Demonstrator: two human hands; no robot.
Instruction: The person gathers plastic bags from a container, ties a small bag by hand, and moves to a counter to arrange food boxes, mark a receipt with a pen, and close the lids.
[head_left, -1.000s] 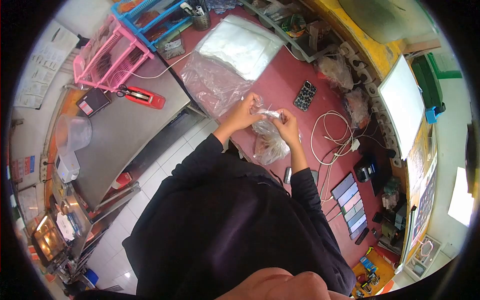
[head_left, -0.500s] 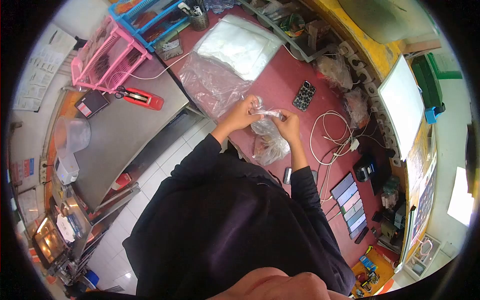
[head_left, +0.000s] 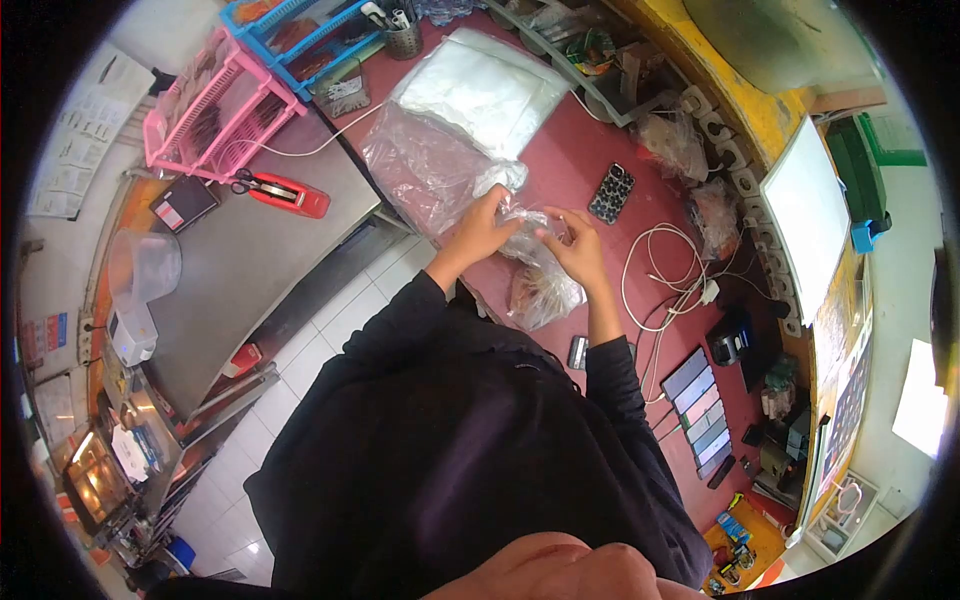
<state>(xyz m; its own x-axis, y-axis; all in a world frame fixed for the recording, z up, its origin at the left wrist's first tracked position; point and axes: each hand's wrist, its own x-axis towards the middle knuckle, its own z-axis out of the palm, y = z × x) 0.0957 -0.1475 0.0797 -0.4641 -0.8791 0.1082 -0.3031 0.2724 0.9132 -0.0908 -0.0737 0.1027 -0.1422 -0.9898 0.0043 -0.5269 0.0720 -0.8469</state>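
Observation:
A clear plastic bag [head_left: 545, 292] with something brownish inside rests near the front edge of the red table, its contents too blurred to name. My left hand [head_left: 480, 235] is closed on the gathered upper part of this bag, with a crumpled bunch of plastic sticking up past the fingers. Opposite it, my right hand [head_left: 575, 248] pinches the bag's other side, thumb and fingers curled. Just beyond my left hand lies a loose sheet of clear plastic [head_left: 415, 165], touching a stack of clear plastic bags [head_left: 485, 92].
A patterned phone [head_left: 611, 193] and coiled white cable [head_left: 665, 285] lie to the right. Several phones in a row [head_left: 700, 412] are farther right. A red tape dispenser [head_left: 285, 194] sits on the grey table at left, near a pink basket [head_left: 225, 110].
The plastic between my hands has shifted: a crumpled bunch now rises above my left hand. My right hand's fingers have curled higher over the bag's neck.

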